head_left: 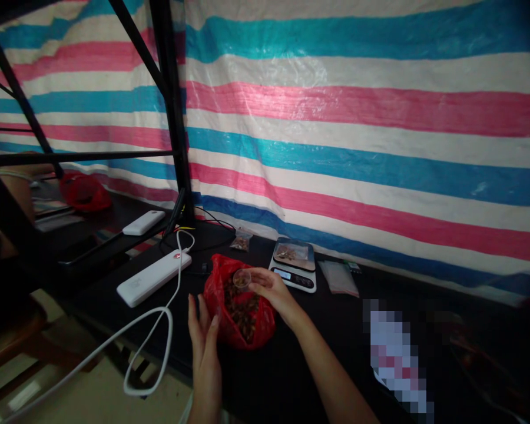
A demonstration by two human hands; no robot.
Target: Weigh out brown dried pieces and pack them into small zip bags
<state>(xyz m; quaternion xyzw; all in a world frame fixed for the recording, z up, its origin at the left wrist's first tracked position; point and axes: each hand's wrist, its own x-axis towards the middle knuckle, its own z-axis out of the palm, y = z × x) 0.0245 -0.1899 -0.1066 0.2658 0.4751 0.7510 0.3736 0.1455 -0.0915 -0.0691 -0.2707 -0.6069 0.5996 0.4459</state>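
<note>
While the right hand (268,287) pinches a small clear cup (242,278) over the mouth of a red plastic bag (265,335) of brown pieces (246,321), the left hand (205,337) stands apart from it, fingers spread, at the bag's left side (contact cannot be told), apparently to steady it. The bag sits toward the black table's (258,388) near edge; the digital scale (308,281), bearing a clear packet (291,253), stands toward the far edge, display facing nearward, presumably for reading.

Makeshift workshop, seemingly: striped tarp (357,112), bench (258,383), scale (298,279).
</note>
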